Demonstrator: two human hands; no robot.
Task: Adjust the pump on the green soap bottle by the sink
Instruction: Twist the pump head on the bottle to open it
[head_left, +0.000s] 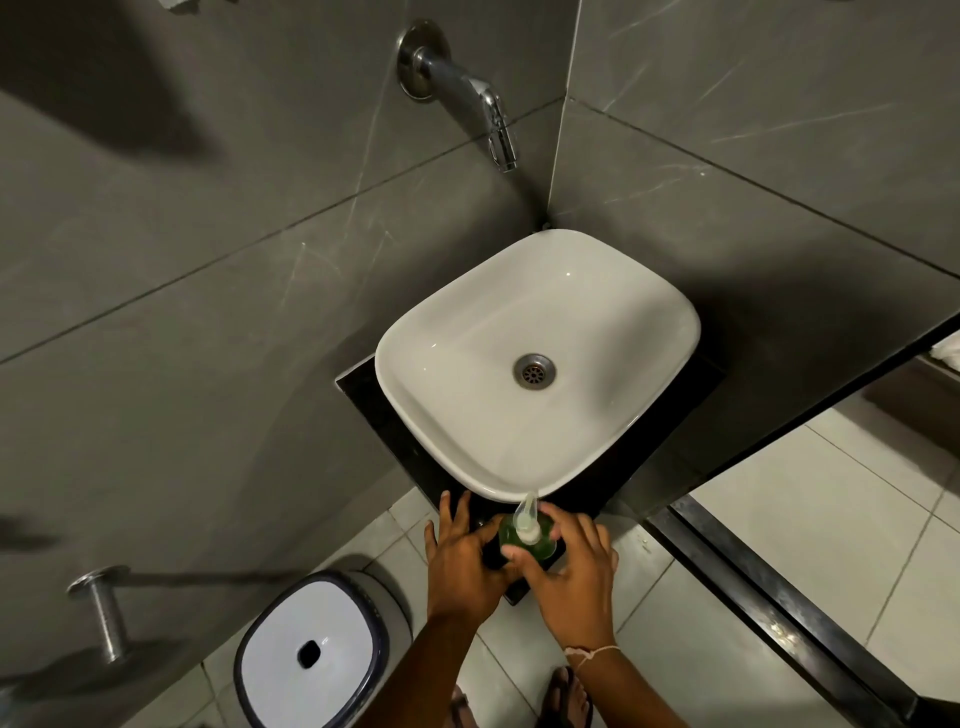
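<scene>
The green soap bottle (540, 543) stands on the front corner of the dark counter (405, 441), just before the white sink (431, 415). Its clear pump (525, 515) points up toward the sink rim. My right hand (571, 571) wraps the bottle from the right, thumb against its near side. My left hand (462, 561) rests on the counter at the bottle's left, its thumb touching the bottle's side and its fingers spread on the counter edge. The bottle's lower half is hidden by my hands.
A chrome tap (488, 109) juts from the grey tiled wall above the sink. A white lidded bin (311, 649) stands on the floor at lower left, beside a metal towel rail (104, 613). My sandalled feet (566, 696) are on pale floor tiles.
</scene>
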